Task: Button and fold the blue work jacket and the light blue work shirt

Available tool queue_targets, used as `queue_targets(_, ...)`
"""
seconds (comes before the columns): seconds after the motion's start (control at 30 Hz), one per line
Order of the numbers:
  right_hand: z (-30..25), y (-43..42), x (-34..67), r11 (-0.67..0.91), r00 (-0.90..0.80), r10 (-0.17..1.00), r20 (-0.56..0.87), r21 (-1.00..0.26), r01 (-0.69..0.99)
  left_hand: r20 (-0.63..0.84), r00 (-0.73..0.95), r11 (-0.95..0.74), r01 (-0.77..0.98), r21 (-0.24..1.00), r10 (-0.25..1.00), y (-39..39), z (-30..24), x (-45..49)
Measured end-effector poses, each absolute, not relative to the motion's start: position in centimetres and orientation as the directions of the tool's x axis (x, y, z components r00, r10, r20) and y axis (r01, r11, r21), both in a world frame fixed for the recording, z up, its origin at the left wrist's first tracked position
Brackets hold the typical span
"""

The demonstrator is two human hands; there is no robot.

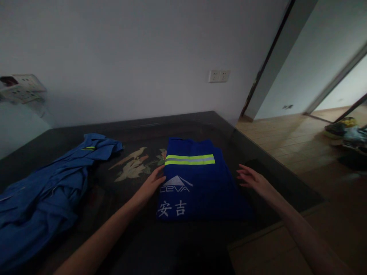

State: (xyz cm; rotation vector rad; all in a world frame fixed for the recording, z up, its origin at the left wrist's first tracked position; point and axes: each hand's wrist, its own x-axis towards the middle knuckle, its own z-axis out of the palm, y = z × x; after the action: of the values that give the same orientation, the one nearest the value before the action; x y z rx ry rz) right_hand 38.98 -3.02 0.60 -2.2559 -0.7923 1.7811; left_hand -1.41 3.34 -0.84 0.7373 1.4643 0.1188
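Observation:
A blue work jacket [200, 187] lies partly folded on the dark table [137, 248]. It bears a yellow-green reflective band with a grey middle, a white CEVA logo and white characters. My left hand [155, 179] rests at the jacket's left edge, fingers stretched out and touching the cloth near the band. To the right of the jacket, my right hand [252, 178] hovers a little apart from it, its fingers spread and nothing in them.
A crumpled lighter blue garment [57, 187] covers the table's left side. Bird and leaf pictures [132, 164] decorate the tabletop. A wall socket [219, 76] sits above the back edge. Beyond the right edge is wooden floor [281, 141], with blurred bagged things [348, 130] farther off.

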Motion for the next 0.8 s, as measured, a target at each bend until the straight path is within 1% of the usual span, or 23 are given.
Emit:
queue_targets(0.07,1.2,-3.2,39.1,-0.898,0.075,0.393,-0.916,-0.365,0.247,-0.910,0.161,0.886,0.215,0.410,0.382,4.8,-1.7,-0.9)
queue_targets(0.13,1.6,-3.5,38.5,-0.913,0.023,0.351,-0.936,-0.337,0.229,-0.936,0.213,0.944,0.114,0.309,0.280,6.0,-2.1,-0.5)
queue_targets(0.2,1.6,-3.5,37.4,-0.916,-0.031,0.356,-0.934,-0.355,0.185,-0.946,0.258,0.974,0.064,0.219,0.196,6.8,-2.3,-0.1)
queue_targets(0.3,1.0,-2.9,35.9,-0.898,-0.138,0.411,-0.901,-0.426,0.107,-0.963,0.249,0.994,0.014,0.112,0.105,7.0,-2.5,0.9)
queue_targets(0.37,0.5,-2.4,35.2,-0.872,-0.172,0.452,-0.875,-0.474,0.119,-0.970,0.224,0.995,-0.038,0.091,0.097,6.7,-2.4,1.7)
queue_targets(0.5,-0.6,-1.8,35.0,-0.827,-0.184,0.518,-0.835,-0.544,0.141,-0.965,0.189,0.980,-0.126,0.157,0.179,6.0,-1.8,2.8)
queue_targets(0.63,-1.5,-1.1,35.4,-0.802,-0.188,0.547,-0.816,-0.575,0.162,-0.964,0.202,0.976,-0.164,0.141,0.173,5.4,-1.4,3.1)
queue_targets(0.7,-1.9,-0.3,35.7,-0.766,-0.207,0.577,-0.790,-0.611,0.198,-0.965,0.198,0.976,-0.170,0.138,0.171,5.3,-1.5,3.2)
queue_targets(0.8,-2.6,1.8,36.4,-0.684,-0.256,0.629,-0.734,-0.679,0.267,-0.953,0.213,0.967,-0.182,0.178,0.215,5.4,-2.2,4.2)
